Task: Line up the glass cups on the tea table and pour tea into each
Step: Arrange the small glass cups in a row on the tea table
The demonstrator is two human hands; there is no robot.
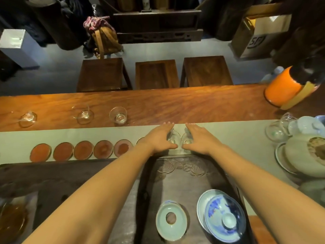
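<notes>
Two bare hands out over the pale runner (pixel 70 134) on the tea table (pixel 175 104), each one curled round a glass cup. Left hand (pixel 158 138) wrapped loosely round the left cup (pixel 173 138), fingers on the far side and thumb on the near side; right hand (pixel 200 139) the same way round the right cup (pixel 187 140). Hard to tell how tight either hold is. Cups side by side, almost touching, just beyond the dark tea tray (pixel 184 180). Could clink together and chip if pushed any closer — thin glass, and so near each other. Could slip too, since clear glass is smooth and the hold looks light. Could also knock the closest round coaster (pixel 140 140), half hidden under the left wrist. Counting now: two cups in the hands, three more glass cups far off on the bare wood to the left (pixel 28 118) (pixel 84 114) (pixel 118 115) — two of those look tipped over, the third upright. Six coasters in a row, counting the hidden one. No tea in any cup yet. One pale green lid with a hole (pixel 171 219) and one blue-and-white lidded bowl (pixel 223 219) on the tray. One orange jug (pixel 284 88) far right.
</notes>
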